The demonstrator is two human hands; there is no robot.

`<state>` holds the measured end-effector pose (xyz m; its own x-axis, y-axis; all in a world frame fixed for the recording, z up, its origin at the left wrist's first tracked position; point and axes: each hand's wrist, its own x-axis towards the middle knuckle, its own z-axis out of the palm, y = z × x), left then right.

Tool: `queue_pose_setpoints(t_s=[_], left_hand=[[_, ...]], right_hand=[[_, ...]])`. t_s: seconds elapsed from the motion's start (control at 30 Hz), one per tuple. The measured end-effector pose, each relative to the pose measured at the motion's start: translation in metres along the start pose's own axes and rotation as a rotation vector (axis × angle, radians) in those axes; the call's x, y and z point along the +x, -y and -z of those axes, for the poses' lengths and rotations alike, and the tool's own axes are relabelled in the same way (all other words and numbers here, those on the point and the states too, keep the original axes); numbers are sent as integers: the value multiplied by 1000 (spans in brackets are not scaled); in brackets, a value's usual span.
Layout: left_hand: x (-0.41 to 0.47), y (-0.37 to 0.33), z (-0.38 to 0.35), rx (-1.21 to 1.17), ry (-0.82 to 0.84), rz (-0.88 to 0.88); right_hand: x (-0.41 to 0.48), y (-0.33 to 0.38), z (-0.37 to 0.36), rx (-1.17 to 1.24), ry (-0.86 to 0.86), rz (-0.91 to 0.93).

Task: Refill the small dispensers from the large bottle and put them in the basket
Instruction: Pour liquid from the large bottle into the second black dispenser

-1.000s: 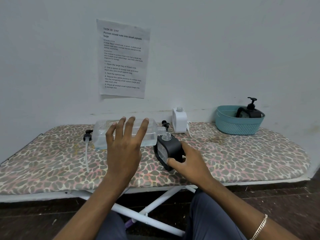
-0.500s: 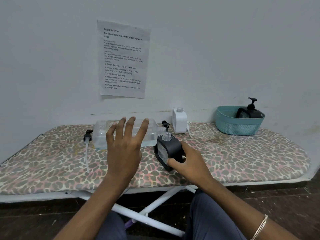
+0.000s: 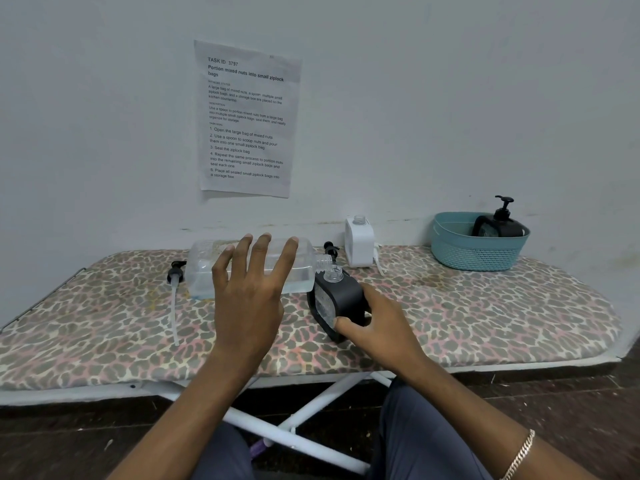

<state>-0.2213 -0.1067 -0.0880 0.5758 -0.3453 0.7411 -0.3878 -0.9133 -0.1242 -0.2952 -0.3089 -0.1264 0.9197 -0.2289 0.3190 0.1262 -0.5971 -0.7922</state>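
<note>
The large clear bottle [image 3: 204,268] lies on its side on the board, its open neck over the mouth of a black dispenser [image 3: 341,299] with no pump. My left hand [image 3: 251,289] lies against the bottle's near side with straight, spread fingers. My right hand [image 3: 375,327] grips the black dispenser, thumb on its front, fingers round its back. A white dispenser [image 3: 358,244] stands open by the wall. The teal basket [image 3: 460,252] at the back right holds another black dispenser [image 3: 498,226] with its pump on.
A black pump with a long tube [image 3: 175,289] lies left of the bottle, and another black pump [image 3: 330,249] lies behind the neck. A paper sheet [image 3: 246,119] hangs on the wall. The leopard-print board [image 3: 485,317] ends in a rounded right edge.
</note>
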Motion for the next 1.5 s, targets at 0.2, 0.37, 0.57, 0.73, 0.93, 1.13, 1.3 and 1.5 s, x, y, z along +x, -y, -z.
queue_pose_setpoints(t_s=[0.2, 0.37, 0.57, 0.73, 0.93, 1.13, 1.3, 1.5], left_hand=[[0, 0, 0, 0, 1, -2], [0, 0, 0, -1, 4, 0], [1, 0, 0, -1, 6, -1], [0, 0, 0, 2, -3, -2], [1, 0, 0, -1, 0, -2], [0, 0, 0, 6, 3, -3], [0, 0, 0, 6, 5, -1], [1, 0, 1, 6, 5, -1]], right_hand=[[-1, 0, 0, 14, 3, -1], [-1, 1, 0, 16, 5, -2], [-1, 0, 0, 15, 9, -4], [-1, 1, 0, 14, 11, -8], [-1, 1, 0, 17, 2, -11], [0, 0, 0, 10, 0, -11], [-1, 1, 0, 8, 4, -9], [0, 1, 0, -2, 5, -6]])
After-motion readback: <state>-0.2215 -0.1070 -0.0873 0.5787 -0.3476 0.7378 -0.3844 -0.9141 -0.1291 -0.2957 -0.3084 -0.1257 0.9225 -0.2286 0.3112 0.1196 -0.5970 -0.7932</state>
